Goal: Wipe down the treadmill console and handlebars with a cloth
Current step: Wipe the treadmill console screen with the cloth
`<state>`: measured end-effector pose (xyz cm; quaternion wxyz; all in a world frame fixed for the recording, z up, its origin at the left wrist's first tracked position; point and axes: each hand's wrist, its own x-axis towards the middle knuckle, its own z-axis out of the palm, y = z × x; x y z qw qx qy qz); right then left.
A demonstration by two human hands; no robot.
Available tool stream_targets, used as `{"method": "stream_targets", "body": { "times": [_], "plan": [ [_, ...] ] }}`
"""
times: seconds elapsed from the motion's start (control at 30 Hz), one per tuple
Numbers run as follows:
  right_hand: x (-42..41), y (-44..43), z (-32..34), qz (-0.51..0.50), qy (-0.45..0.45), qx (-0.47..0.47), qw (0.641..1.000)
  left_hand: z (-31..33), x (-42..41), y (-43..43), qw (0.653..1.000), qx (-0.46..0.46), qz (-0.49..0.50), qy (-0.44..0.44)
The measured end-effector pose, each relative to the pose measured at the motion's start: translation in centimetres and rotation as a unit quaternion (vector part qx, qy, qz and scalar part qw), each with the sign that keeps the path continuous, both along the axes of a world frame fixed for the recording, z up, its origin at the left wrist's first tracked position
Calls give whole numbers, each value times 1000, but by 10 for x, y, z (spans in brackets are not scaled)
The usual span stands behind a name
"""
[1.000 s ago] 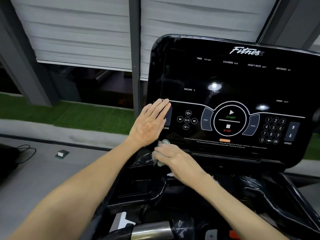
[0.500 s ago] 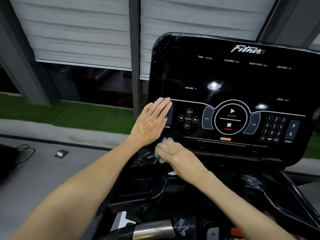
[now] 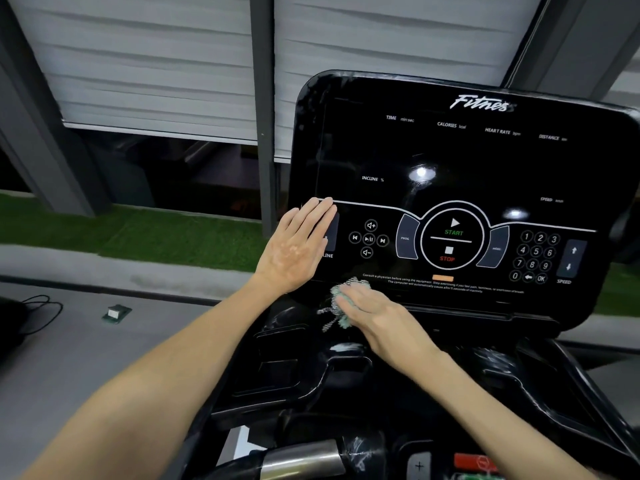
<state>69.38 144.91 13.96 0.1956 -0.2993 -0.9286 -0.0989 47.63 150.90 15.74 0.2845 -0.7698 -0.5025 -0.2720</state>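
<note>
Since the earlier frame the right hand (image 3: 377,315) has slid its small pale-green woven cloth (image 3: 341,303) a little rightward along the lower edge of the glossy black treadmill console (image 3: 467,157), while the left hand (image 3: 294,247) has stayed where it was. The right hand's grip is closed over the cloth — fingers pressed down on top of it, the frayed fabric bunched beneath and poking out at ten o'clock of the knuckles. The cloth lies against the console's bottom lip, at about seven o'clock of the round START/STOP dial (image 3: 452,237), just under the line of small white warning text.

The left hand lies flat with its fingers together and straight, holding nothing; its fingertips cover the incline button at the console's left edge, at nine o'clock of the media keys (image 3: 369,239). The number keypad (image 3: 535,258) sits at three o'clock of the dial.

Below the console, a black moulded tray (image 3: 277,368) sits at six o'clock of the left hand, and a silver-capped handlebar (image 3: 301,459) shows at the bottom edge — neither hand touches it.
</note>
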Motion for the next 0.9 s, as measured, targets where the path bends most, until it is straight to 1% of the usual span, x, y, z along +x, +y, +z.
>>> {"method": "stream_targets", "body": {
  "times": [0.13,0.23,0.37,0.47,0.67,0.77,0.9],
  "plan": [
    [-29,2,-4,34,-8,-11,999,0,-1,0,1000,4,-3,3],
    [-12,1,-1,33,24,-37,999,1,-2,0,1000,4,-8,3],
    [44,0,-8,-14,52,-61,997,0,-1,0,1000,1,-6,-6],
    [79,-2,-14,-50,30,-34,998,-1,-1,1,1000,-1,-4,-7],
    [108,-3,-18,-85,36,-47,995,-1,-1,-1,1000,-7,-5,-6],
    [128,-5,-16,-116,52,-51,991,-1,-1,-1,1000,-5,-9,-9],
    [151,-7,-8,-160,47,-42,985,-1,-1,0,1000,-7,-9,-9]
  ]
}}
